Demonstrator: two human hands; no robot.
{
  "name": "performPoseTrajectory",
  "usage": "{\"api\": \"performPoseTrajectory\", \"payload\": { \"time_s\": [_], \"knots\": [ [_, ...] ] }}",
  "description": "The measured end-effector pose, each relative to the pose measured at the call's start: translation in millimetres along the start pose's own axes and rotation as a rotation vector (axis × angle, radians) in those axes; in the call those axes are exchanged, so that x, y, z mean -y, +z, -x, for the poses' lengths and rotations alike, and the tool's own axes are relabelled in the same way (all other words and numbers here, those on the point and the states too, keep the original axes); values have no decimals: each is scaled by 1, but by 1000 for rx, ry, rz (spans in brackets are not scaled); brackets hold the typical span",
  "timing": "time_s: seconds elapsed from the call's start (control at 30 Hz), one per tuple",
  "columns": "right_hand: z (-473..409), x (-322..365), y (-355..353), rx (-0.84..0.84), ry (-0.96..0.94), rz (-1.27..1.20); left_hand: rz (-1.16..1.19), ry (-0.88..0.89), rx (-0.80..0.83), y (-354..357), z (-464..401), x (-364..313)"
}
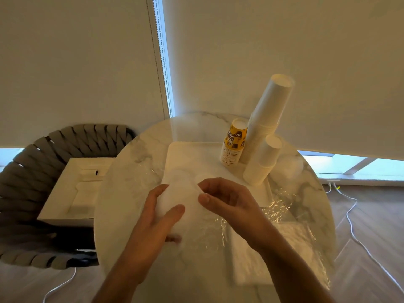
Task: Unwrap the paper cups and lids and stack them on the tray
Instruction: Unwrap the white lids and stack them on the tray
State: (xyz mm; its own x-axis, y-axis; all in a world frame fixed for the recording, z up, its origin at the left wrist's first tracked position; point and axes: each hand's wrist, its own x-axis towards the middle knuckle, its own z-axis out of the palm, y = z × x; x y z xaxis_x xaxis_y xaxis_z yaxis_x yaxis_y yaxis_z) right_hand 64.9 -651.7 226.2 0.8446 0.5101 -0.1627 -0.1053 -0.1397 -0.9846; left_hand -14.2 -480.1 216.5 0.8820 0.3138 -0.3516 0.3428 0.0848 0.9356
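Observation:
A white tray [196,154] lies on the round marble table [131,193]. Upside-down cup stacks stand at its far right: a yellow printed stack [234,145], a tall white stack [266,119] leaning right, and a shorter white stack [262,162]. Over the tray's near edge I hold a wrapped stack of white lids [181,193] in clear plastic. My left hand [157,213] grips its side. My right hand [223,200] pinches the wrap at the stack's top end.
Crumpled clear wrap [277,206] lies at the right of the table, with a flat white packet [262,254] under plastic near me. Another white lid stack [288,167] sits right of the tray. A woven chair [32,171] holding a white box [74,191] stands left. Cables run across the floor.

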Motion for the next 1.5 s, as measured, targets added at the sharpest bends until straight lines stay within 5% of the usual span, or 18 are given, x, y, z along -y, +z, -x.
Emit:
{"api": "performPoseTrajectory", "payload": {
  "time_s": [0.17,0.4,0.77,1.27,1.4,1.5],
  "knots": [
    [-8,-11,-16,-71,9,-66,9,24,-37,-6,-4,6],
    [-48,-95,-70,-510,145,486,77,2,-99,-14,0,10],
    [-76,-163,-79,-232,313,965,141,-18,-146,-18,2,13],
    [-75,-147,-75,-221,365,950,137,6,-121,-15,1,11],
    [-59,-88,-54,-409,113,616,92,10,-145,-9,0,11],
    [-29,-24,-21,-202,-24,401,67,16,-132,-1,0,3]
  ]
}}
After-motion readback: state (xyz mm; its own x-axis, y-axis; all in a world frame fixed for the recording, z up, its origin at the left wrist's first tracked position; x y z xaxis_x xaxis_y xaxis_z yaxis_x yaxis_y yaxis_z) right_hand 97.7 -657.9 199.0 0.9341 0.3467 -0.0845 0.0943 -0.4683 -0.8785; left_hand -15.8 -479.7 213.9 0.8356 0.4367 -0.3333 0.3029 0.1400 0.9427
